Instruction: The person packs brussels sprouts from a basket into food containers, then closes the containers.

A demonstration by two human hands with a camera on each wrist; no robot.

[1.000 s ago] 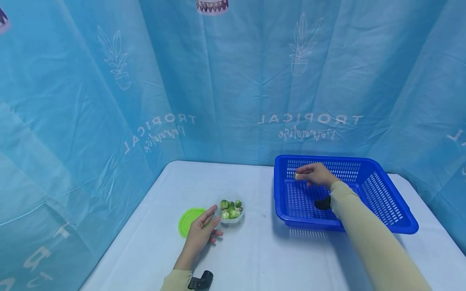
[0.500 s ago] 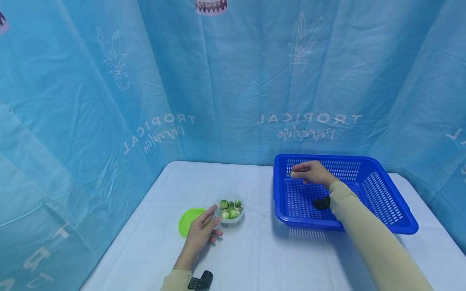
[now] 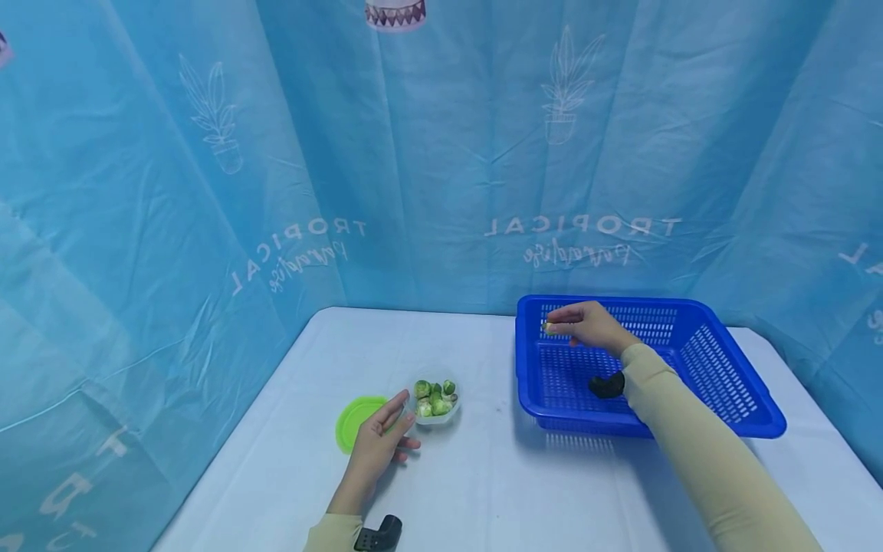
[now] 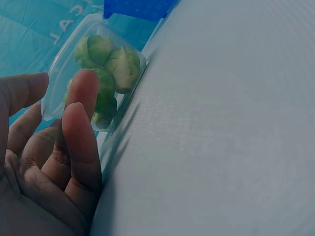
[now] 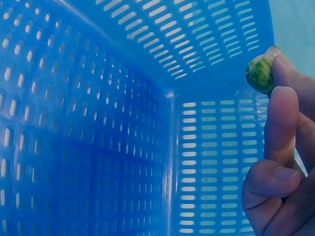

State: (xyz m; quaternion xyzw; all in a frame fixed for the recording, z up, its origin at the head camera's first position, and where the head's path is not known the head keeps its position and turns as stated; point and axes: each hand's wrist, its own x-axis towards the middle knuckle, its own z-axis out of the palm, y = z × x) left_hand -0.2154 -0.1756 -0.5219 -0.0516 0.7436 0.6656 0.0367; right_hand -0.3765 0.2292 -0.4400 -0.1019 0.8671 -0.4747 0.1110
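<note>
My right hand pinches a small Brussels sprout between thumb and fingertips, inside the left part of the blue perforated basket. The sprout is green with a pale cut end. On the left, my other hand lies beside a clear plastic container, its thumb and index fingertips right at the rim and its other fingers loosely bent. Several Brussels sprouts fill the container. Part of its near side is hidden behind the fingers in the left wrist view.
A bright green round lid lies left of the container, partly covered by the left hand. White cloth covers the table. A blue printed curtain hangs behind and along the sides.
My right hand has shifted slightly left within the basket, still pinching the sprout. The left hand stays at the container.
</note>
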